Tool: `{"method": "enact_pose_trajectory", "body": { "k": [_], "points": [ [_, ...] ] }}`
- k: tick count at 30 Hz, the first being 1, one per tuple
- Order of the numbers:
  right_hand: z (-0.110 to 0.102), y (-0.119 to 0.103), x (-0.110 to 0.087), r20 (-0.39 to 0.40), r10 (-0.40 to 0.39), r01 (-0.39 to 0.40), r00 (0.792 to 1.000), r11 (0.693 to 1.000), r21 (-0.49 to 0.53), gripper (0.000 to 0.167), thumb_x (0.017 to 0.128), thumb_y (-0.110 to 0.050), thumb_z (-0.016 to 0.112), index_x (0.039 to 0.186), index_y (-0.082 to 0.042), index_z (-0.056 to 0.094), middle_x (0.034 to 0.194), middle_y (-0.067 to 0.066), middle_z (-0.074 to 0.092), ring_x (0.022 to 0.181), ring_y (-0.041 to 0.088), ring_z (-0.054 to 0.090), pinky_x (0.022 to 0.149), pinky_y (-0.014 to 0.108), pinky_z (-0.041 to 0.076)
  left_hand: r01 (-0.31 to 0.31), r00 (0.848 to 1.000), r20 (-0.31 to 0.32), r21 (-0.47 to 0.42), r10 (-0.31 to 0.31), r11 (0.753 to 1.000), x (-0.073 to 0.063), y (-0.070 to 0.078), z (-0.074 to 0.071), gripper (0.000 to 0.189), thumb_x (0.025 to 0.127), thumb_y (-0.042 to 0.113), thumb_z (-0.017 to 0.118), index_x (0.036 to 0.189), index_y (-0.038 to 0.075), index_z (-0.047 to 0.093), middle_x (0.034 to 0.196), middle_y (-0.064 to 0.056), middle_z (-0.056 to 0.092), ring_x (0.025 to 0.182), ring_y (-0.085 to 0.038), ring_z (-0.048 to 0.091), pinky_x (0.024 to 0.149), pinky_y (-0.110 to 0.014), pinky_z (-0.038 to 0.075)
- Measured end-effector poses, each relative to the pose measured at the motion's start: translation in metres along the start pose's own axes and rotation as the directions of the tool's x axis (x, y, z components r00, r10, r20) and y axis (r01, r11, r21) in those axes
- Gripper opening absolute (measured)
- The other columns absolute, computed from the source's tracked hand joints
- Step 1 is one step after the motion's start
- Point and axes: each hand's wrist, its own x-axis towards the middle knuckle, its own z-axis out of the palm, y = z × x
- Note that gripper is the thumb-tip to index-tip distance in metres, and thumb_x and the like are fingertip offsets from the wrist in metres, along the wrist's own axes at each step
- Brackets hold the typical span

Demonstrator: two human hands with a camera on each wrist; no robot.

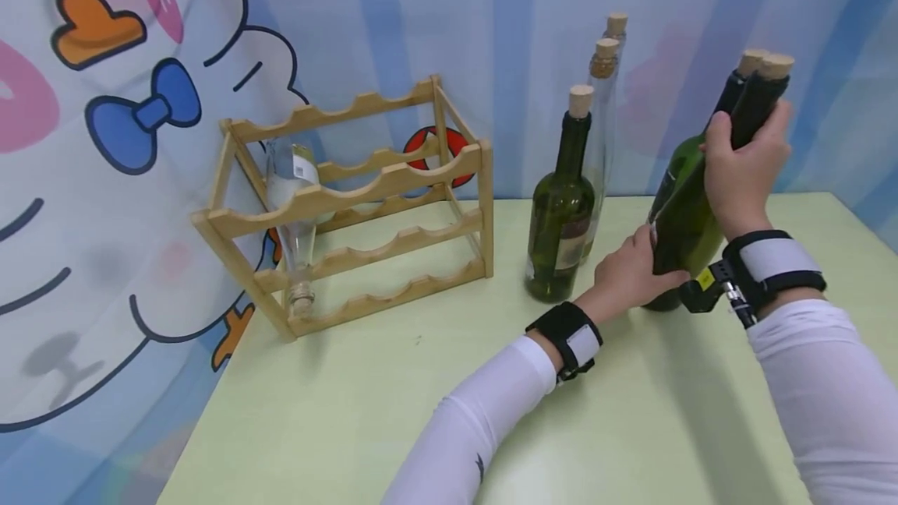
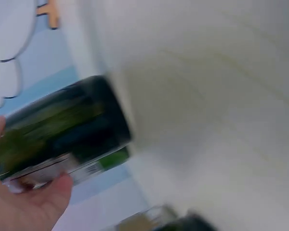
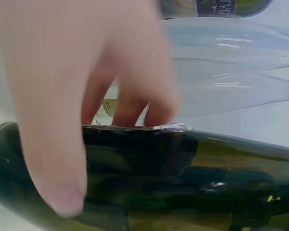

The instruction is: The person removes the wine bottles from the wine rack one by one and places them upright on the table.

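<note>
A corked dark green wine bottle is tilted above the table at the right, its neck leaning up and right. My right hand grips it around the neck and shoulder. Lower down, my left hand holds the bottle near its base. The left wrist view shows fingers and thumb on the dark green glass. In the right wrist view a thumb and curled fingers lie across a dark bottle. Just behind the held bottle stands another corked green bottle, partly hidden.
A wooden wine rack stands at the left, with a clear corked bottle lying in it. Between rack and hands stand a green labelled bottle and two clear corked bottles. A printed cloth hangs behind the pale table.
</note>
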Motion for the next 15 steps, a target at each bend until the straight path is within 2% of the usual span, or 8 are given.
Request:
{"method": "enact_pose_trajectory", "body": {
  "k": [2,3,5,7,9,12,14,15],
  "points": [
    [-0.001,0.002,0.001,0.003,0.019,-0.019,1.0,1.0,-0.007,0.033,0.087,-0.028,0.046,0.118,-0.02,0.04,0.085,-0.016,0.046,0.062,-0.005,0.048,0.062,0.014,0.039,-0.064,0.995,0.068,-0.029,0.066,0.998,-0.01,-0.003,-0.011,0.077,0.077,0.058,0.051,0.138,0.024,0.02,0.132,0.013,0.039,0.113,-0.001,0.046,0.081,-0.018,0.044],
    [-0.002,0.003,0.001,0.003,0.022,-0.022,1.0,1.0,-0.011,0.033,0.087,-0.028,0.046,0.118,-0.02,0.039,0.085,-0.016,0.045,0.062,-0.006,0.048,0.062,0.014,0.039,-0.109,0.988,0.101,-0.039,0.113,0.993,-0.017,-0.006,-0.018,0.075,0.079,0.056,0.05,0.139,0.025,0.018,0.135,0.013,0.035,0.118,0.0,0.042,0.086,-0.018,0.042],
    [-0.002,0.004,0.002,-0.001,0.021,-0.021,1.0,1.0,-0.022,0.033,0.087,-0.028,0.046,0.118,-0.02,0.04,0.084,-0.017,0.045,0.062,-0.006,0.048,0.062,0.014,0.039,-0.208,0.966,0.145,-0.064,0.215,0.976,-0.033,-0.012,-0.035,0.069,0.082,0.052,0.049,0.139,0.026,0.02,0.138,0.013,0.032,0.118,0.0,0.041,0.088,-0.017,0.04],
    [-0.002,0.005,0.003,-0.005,0.014,-0.014,1.0,1.0,-0.027,0.033,0.087,-0.028,0.046,0.117,-0.02,0.04,0.084,-0.018,0.044,0.062,-0.007,0.047,0.062,0.014,0.038,-0.301,0.939,0.152,-0.067,0.308,0.951,-0.05,-0.017,-0.054,0.063,0.085,0.049,0.047,0.138,0.026,0.023,0.139,0.012,0.032,0.119,0.0,0.04,0.09,-0.015,0.039],
    [-0.001,0.005,0.003,-0.009,0.009,-0.009,1.0,1.0,-0.026,0.032,0.086,-0.028,0.046,0.117,-0.02,0.04,0.083,-0.018,0.044,0.062,-0.007,0.047,0.062,0.014,0.038,-0.385,0.914,0.116,-0.056,0.389,0.921,-0.069,-0.024,-0.072,0.057,0.087,0.046,0.045,0.137,0.024,0.029,0.138,0.01,0.035,0.119,-0.001,0.041,0.09,-0.013,0.038],
    [0.0,0.004,0.002,-0.012,0.002,-0.002,1.0,1.0,-0.021,0.031,0.086,-0.027,0.047,0.116,-0.019,0.041,0.083,-0.018,0.044,0.062,-0.007,0.047,0.061,0.014,0.038,-0.486,0.874,0.006,-0.027,0.486,0.874,-0.095,-0.035,-0.093,0.049,0.088,0.04,0.047,0.132,0.02,0.04,0.132,0.008,0.046,0.118,-0.001,0.043,0.091,-0.011,0.036],
    [0.002,0.004,0.001,-0.015,0.002,-0.002,1.0,1.0,-0.017,0.03,0.086,-0.027,0.048,0.115,-0.019,0.042,0.083,-0.018,0.044,0.063,-0.007,0.047,0.062,0.014,0.038,-0.541,0.838,-0.09,-0.007,0.539,0.841,-0.108,-0.046,-0.104,0.043,0.088,0.035,0.051,0.126,0.016,0.047,0.124,0.005,0.053,0.106,-0.001,0.052,0.086,-0.009,0.038],
    [0.003,0.003,0.0,-0.017,0.0,0.0,1.0,1.0,-0.018,0.03,0.086,-0.027,0.048,0.114,-0.019,0.042,0.083,-0.019,0.044,0.063,-0.007,0.047,0.062,0.014,0.038,-0.567,0.814,-0.146,0.01,0.563,0.823,-0.114,-0.052,-0.11,0.039,0.087,0.032,0.052,0.123,0.015,0.051,0.12,0.004,0.056,0.103,-0.002,0.054,0.085,-0.009,0.038]
  ]
}}
